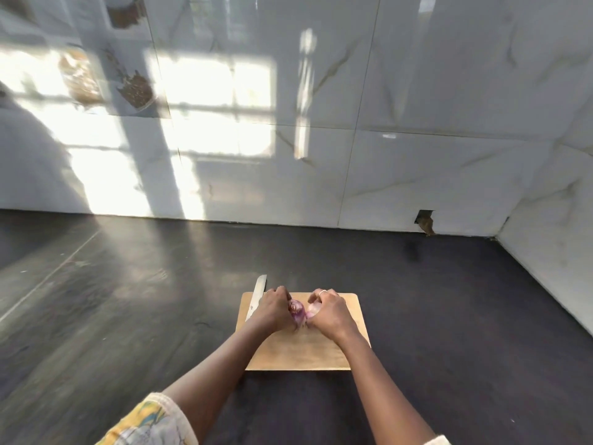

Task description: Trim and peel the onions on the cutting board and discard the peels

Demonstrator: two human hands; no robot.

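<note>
A purple onion (297, 310) sits over the far half of the wooden cutting board (298, 351), held between both hands. My left hand (272, 311) grips its left side with curled fingers. My right hand (329, 311) pinches a pale, loose piece of the onion's skin (313, 308) on the right side. Both hands cover much of the onion. A knife (256, 300) lies along the board's left edge with its blade pointing away from me; my left hand hides its handle.
The board lies on a dark countertop (128, 300) that runs left and right. A white marble-look tiled wall (353, 155) stands behind, and another wall (552, 268) closes in at the right. A small broken hole (425, 221) shows at the wall's base.
</note>
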